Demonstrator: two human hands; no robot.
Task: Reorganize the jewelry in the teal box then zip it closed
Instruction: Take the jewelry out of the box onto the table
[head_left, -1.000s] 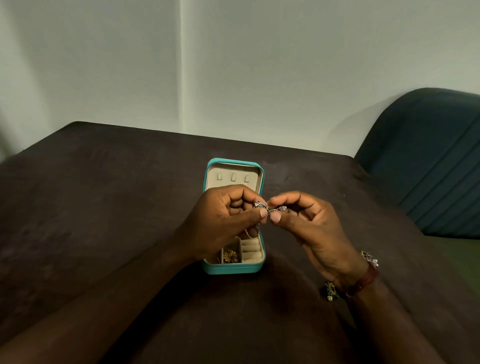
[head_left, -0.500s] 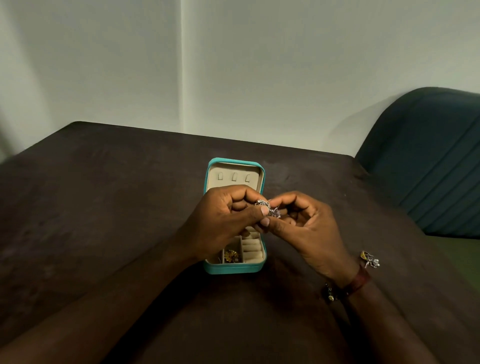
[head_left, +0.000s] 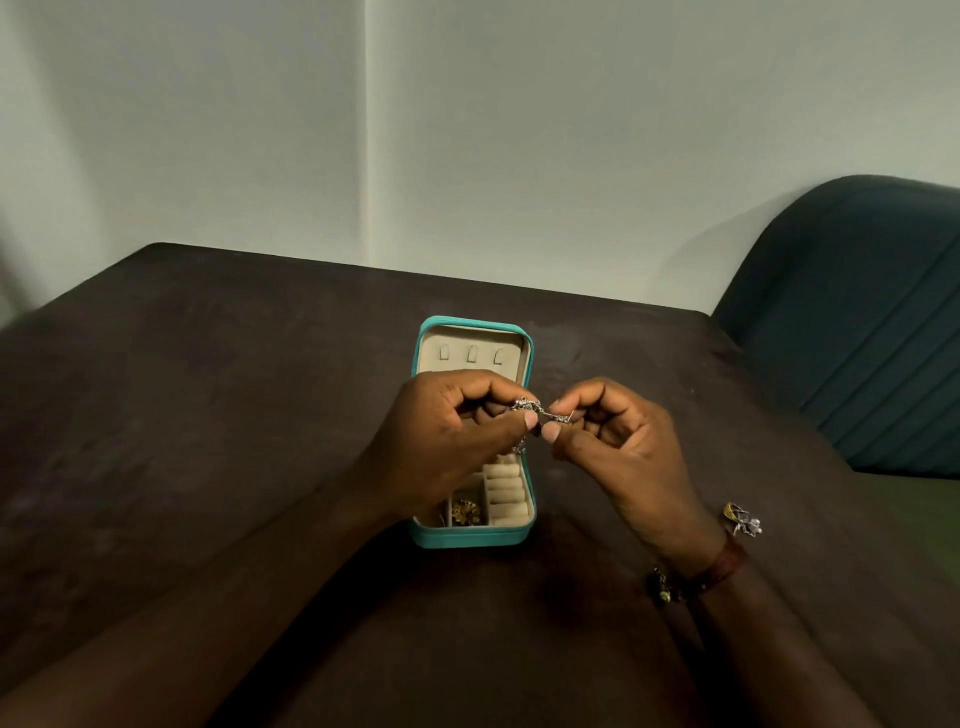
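Observation:
The teal jewelry box (head_left: 470, 538) lies open on the dark table, its beige lid (head_left: 472, 353) folded back away from me. Inside, a gold piece (head_left: 464, 512) rests in the near left compartment beside the ring rolls (head_left: 505, 493). Above the box, my left hand (head_left: 447, 441) and my right hand (head_left: 618, 441) each pinch an end of a tangled silver jewelry piece (head_left: 537, 410). A bit of it dangles below my left fingers. The box's middle is hidden behind my left hand.
On the table by my right wrist lie a small silver and gold jewelry piece (head_left: 742, 521) and a dark beaded piece (head_left: 662, 587). A teal padded chair (head_left: 857, 322) stands at the right. The dark table (head_left: 208, 415) ends at a pale wall.
My hands closed together over the silver piece, then drew slightly apart again, stretching it between the fingertips. The box has not moved.

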